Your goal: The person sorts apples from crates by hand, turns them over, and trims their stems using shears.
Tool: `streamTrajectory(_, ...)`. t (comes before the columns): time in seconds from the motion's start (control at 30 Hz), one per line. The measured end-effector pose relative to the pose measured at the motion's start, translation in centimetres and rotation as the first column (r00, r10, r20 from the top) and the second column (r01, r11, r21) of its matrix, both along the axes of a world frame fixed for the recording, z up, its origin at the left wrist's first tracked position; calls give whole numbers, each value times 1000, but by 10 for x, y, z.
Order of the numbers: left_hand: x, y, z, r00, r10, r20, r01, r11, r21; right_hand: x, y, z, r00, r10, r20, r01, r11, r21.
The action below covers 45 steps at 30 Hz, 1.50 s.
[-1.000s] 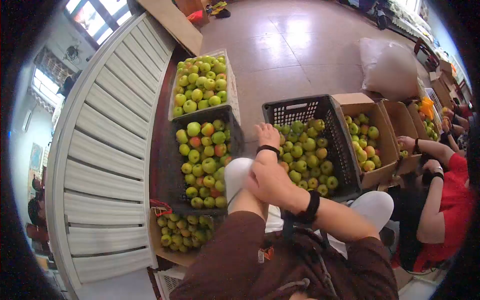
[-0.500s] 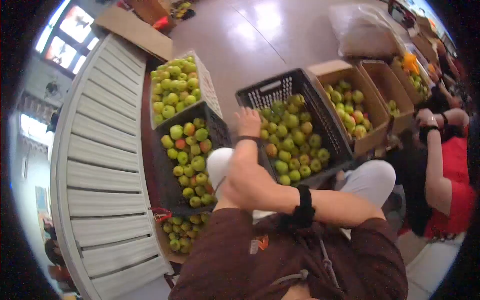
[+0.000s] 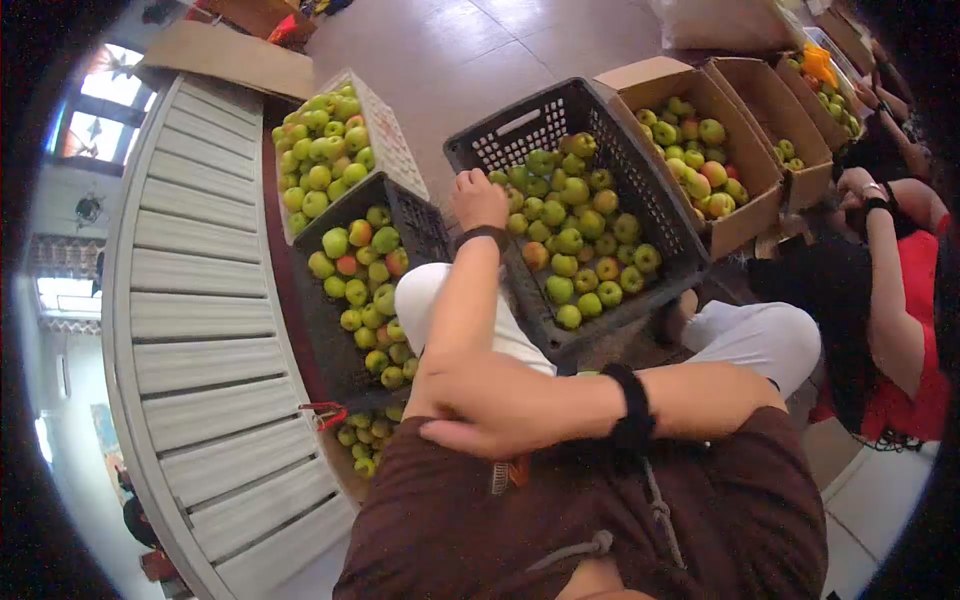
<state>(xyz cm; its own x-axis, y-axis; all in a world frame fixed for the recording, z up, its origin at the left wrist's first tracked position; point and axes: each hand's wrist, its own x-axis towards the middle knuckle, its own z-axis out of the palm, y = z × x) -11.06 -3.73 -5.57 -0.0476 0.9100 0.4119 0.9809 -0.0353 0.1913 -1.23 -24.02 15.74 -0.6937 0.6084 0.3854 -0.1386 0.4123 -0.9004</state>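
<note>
My left hand [image 3: 480, 201] has its fingers bent over the left rim of a black crate [image 3: 626, 148] that holds several green and reddish apples [image 3: 569, 241]. It wears a dark band at the wrist. Across my body lies my right arm, with a black band, and my right hand [image 3: 480, 402] is closed round my left arm near the elbow. Its thumb shows, while its other fingers are mostly hidden. Neither hand has an apple in it.
At the left stand a white crate [image 3: 393, 140], another black crate [image 3: 415, 215] and a box, all with apples, beside a slatted white panel [image 3: 205, 320]. Cardboard boxes [image 3: 745, 225] with apples are at the right. A person in red [image 3: 915, 320] sits at the far right.
My right hand has slid down my left arm toward the elbow. My left hand's spread fingers have bent at the rim. The view has shifted, so the crates appear higher and further left.
</note>
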Motion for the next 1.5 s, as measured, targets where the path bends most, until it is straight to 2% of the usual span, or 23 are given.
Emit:
streamTrajectory(0.07,13,4,26,912,63,404,-38,997,-71,25,3,1,996,92,-22,-95,952,-290)
streamTrajectory(0.1,18,5,45,762,95,641,1,989,-147,37,6,-4,993,117,-1,-105,886,-451)
streamTrajectory(0.13,22,5,56,553,140,822,65,976,-210,44,13,-27,977,-51,206,131,908,-397)
streamTrajectory(0.17,23,5,60,111,190,976,147,968,-205,48,19,-58,892,-227,392,356,886,-297)
streamTrajectory(0.2,26,6,64,-351,235,907,222,961,-163,52,20,-76,880,-310,359,461,735,-497)
streamTrajectory(0.23,33,1,81,-731,266,629,273,958,-89,56,20,-88,852,-395,344,518,536,-666)
streamTrajectory(0.27,43,-8,96,-727,280,627,239,959,-152,59,17,-97,871,-402,283,476,549,-687)
streamTrajectory(0.37,58,-25,96,-223,-38,974,301,948,106,43,6,-65,881,-466,76,336,505,-795)
streamTrajectory(0.43,61,-23,100,-340,-23,940,272,955,122,31,9,-83,799,-590,-118,278,536,-798)
streamTrajectory(0.47,66,-33,117,-241,-83,967,251,957,145,35,9,-84,785,-611,-104,314,536,-784)
streamTrajectory(0.5,64,-31,123,-373,-14,928,267,956,122,38,11,-84,775,-623,-101,339,545,-767)
streamTrajectory(0.67,72,-49,176,-252,-116,961,254,950,182,54,10,-38,890,-447,-95,142,467,-873)
streamTrajectory(0.73,73,-51,187,55,-259,964,331,916,227,39,14,-48,833,-541,-120,211,509,-834)
streamTrajectory(0.8,66,-37,172,355,-502,789,428,837,340,33,20,-58,804,-588,-88,307,537,-786)
streamTrajectory(0.9,67,-32,146,319,-554,769,457,801,387,42,29,-86,869,-495,14,342,579,-740)
streamTrajectory(1.0,52,-16,141,-119,-148,982,389,903,183,86,55,-75,836,-462,297,539,583,-609)
streamTrajectory(1.07,23,9,124,-413,88,907,407,908,97,125,90,-68,716,-692,89,546,477,-688)
streamTrajectory(1.13,7,24,114,-519,140,843,354,933,63,165,139,-54,552,-805,-217,413,490,-768)
streamTrajectory(1.23,0,43,112,-610,213,763,342,940,11,183,188,-48,369,-903,-221,362,359,-860)
streamTrajectory(1.33,6,46,112,-628,225,745,305,952,-30,169,223,-130,579,-809,-99,344,353,-870)
streamTrajectory(1.4,9,48,126,-662,168,731,243,970,-3,145,222,-184,632,-774,31,341,243,-908)
streamTrajectory(1.47,11,55,133,-709,138,691,197,980,7,122,225,-231,604,-671,430,651,104,-752)
streamTrajectory(1.5,12,60,133,-743,136,656,182,983,2,118,225,-254,612,-595,521,725,158,-670)
